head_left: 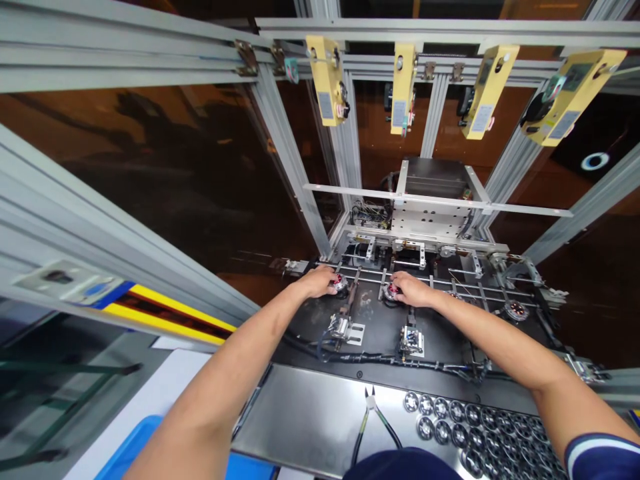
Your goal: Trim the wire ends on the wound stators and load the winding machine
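Head: black fixture plate, aluminium-framed enclosure

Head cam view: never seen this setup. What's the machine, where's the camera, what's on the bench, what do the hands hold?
The camera sits on a person's head, looking down over both bare arms. Ahead is a machine bay in an aluminium frame, with four yellow boxes hung along the top. The left hand and right hand each rest on a small round part showing red, on the black deck; a firm grip cannot be told. Nearer, a steel plate carries black-handled cutters and rows of round silver parts. A blue tray shows at lower left.
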Motion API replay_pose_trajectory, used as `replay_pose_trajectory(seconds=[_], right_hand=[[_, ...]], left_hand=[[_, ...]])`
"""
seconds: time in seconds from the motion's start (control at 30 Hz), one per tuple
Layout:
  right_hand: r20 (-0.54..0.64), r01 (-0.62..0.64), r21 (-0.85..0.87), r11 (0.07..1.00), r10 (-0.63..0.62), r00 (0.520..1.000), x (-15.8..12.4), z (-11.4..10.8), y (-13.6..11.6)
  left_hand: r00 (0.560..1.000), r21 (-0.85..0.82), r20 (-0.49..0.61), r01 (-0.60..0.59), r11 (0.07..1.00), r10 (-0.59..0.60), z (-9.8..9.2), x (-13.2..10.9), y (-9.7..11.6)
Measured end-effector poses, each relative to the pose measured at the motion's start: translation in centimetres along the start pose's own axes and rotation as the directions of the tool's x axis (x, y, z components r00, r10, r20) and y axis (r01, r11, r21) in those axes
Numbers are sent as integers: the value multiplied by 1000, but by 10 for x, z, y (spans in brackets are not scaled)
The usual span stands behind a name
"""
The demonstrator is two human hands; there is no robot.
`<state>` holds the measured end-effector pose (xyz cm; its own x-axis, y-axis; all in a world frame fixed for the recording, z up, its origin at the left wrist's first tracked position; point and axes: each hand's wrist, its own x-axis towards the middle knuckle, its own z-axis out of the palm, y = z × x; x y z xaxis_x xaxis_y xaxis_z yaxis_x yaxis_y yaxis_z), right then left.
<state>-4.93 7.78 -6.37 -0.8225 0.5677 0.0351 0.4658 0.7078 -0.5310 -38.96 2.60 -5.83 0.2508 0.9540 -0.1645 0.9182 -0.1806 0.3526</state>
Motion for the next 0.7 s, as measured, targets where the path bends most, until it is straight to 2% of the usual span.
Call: replay_pose_trajectory(seconds=[0.2, 0.3, 0.4, 0.53, 0.6, 0.63, 0.67, 0.7], right_hand=[[-132, -21, 183, 983, 46, 990, -10, -16, -23], [-243, 26, 264, 964, 41, 969, -36, -33, -51], [-365, 92, 283, 955, 19, 931, -78, -48, -90], [-502, 162, 210, 964, -36, 864, -142, -54, -140], [-583, 196, 102, 975, -101, 806, -167, -51, -158], [-618, 212, 39, 977, -143, 773, -176, -49, -165], [-646, 226, -22, 974, -186, 740, -183, -48, -170], [-666, 238, -71, 969, -224, 712, -188, -46, -174]], left_hand=[[988, 23, -151, 35, 999, -31, 7, -14, 17], [958, -13, -285, 21, 1000, -24, 1, -23, 30], [891, -47, -454, -38, 998, 13, -12, -45, 59], [747, -33, -653, -195, 980, 127, -29, -106, 125], [662, 9, -726, -260, 966, 185, -33, -141, 162], [599, 50, -767, -303, 952, 231, -33, -157, 180], [500, 112, -814, -362, 925, 295, -32, -171, 196], [420, 145, -846, -412, 899, 329, -31, -182, 210]])
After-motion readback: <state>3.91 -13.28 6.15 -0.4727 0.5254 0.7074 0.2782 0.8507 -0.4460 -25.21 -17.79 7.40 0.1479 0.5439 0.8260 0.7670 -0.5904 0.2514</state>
